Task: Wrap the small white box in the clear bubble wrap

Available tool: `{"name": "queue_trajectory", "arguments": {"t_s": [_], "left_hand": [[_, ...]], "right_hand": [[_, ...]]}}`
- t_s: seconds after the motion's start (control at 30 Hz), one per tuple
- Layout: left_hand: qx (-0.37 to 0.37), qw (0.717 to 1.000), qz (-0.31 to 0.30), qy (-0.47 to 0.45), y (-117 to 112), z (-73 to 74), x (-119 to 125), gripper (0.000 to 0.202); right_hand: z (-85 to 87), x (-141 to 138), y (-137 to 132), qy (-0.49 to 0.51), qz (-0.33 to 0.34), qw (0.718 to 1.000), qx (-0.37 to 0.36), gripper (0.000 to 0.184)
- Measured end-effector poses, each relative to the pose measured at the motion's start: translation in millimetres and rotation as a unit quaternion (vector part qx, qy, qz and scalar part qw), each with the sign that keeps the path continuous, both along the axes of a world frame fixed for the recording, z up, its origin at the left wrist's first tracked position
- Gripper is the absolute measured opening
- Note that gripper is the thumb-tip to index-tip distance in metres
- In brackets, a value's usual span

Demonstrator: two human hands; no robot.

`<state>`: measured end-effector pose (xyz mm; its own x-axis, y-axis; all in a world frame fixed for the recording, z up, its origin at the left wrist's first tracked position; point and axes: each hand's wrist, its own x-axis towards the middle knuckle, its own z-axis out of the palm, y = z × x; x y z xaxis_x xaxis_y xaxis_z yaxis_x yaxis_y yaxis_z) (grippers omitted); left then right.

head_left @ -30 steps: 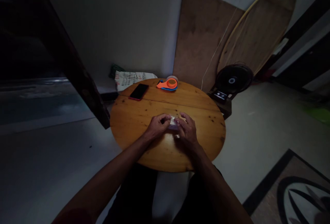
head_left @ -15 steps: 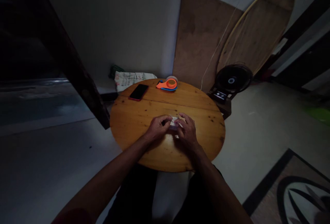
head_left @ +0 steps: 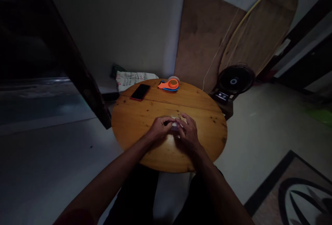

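Between my two hands, over the middle of a round wooden table (head_left: pixel 135 124), is a small whitish box-like object (head_left: pixel 174 127). My left hand (head_left: pixel 161 127) is closed on its left side, thumb and fingers bent around the edge. From the right, my right hand (head_left: pixel 188 130) grips the object with thumb and fingertips, one finger raised off it. The fingers cover much of the object, and the dim light hides its markings. Farther back on the table lie an orange and blue tape dispenser (head_left: pixel 169 85) and a phone (head_left: pixel 140 92) with a red edge.
A white printed sack (head_left: pixel 135 79) sits behind the table's far left edge. To the right stands a dark round fan (head_left: pixel 233 81). A brown board (head_left: pixel 204 28) and a round wooden tabletop (head_left: pixel 261 28) lean on the wall, with a thin cord hanging before them.
My fingers have shifted slightly on the whitish object, their tips now closer together over its top. The camera view has moved a touch; the other things stay in place.
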<state>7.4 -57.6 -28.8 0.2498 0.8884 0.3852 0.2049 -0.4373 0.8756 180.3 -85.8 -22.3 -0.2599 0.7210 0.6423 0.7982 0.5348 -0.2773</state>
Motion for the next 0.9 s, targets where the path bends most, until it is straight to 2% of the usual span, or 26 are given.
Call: {"name": "queue_trajectory", "arguments": {"t_s": [0.3,0.47,0.67,0.9], "left_hand": [[-0.034,0.999,0.0,-0.034,1.4,2.4,0.0,0.018],[-0.068,0.996,-0.015,-0.058,0.4,3.2,-0.4,0.018],[-0.125,0.982,0.016,-0.139,0.5,12.0,-4.6,0.017],[-0.133,0.981,0.05,-0.133,5.4,12.5,-6.4,0.016]], "right_hand": [[-3.2,1.9,0.1,-0.025,0.006,0.999,0.043,0.027],[-1.3,0.3,-1.9,-0.014,0.01,0.999,0.031,0.022],[-0.2,-0.4,-1.6,0.059,-0.017,0.998,0.02,0.015],[2.1,0.8,0.4,0.141,-0.052,0.988,-0.015,0.019]]}}
